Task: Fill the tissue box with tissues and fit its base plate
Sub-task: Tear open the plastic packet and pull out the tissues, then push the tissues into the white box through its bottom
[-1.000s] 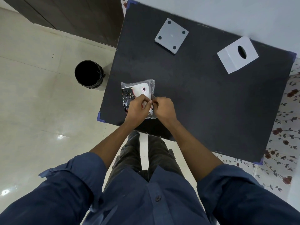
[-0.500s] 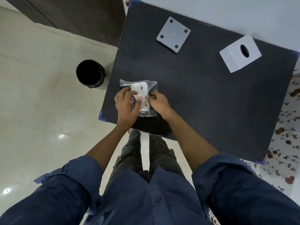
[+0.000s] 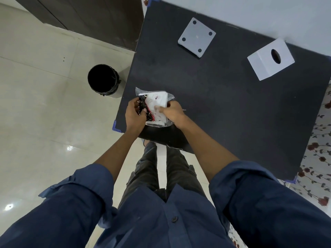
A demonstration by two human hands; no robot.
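Both hands are gripping the pack [image 3: 155, 106], which is sitting near the front left corner of the table [image 3: 223, 108]. The left hand [image 3: 134, 115] is pinching the dark side of the wrap. The right hand [image 3: 172, 111] is pressing its thumb on the white side.

The pack is looking soft, light and squashy. Its clear wrap is looking shiny, so it may be slippery. I think pinching the loose edge of the wrap is the best way to pull it open. The tissues inside will likely tear if tugged hard.

The box [image 3: 270, 59] is sitting far from the pack, near the back right of the table. The plate [image 3: 196, 37] is lying at the back, well apart from the pack.

Half a second ago, the left hand was lying flat over the pack. Now it is curling around the left edge, and more of the white side is showing.
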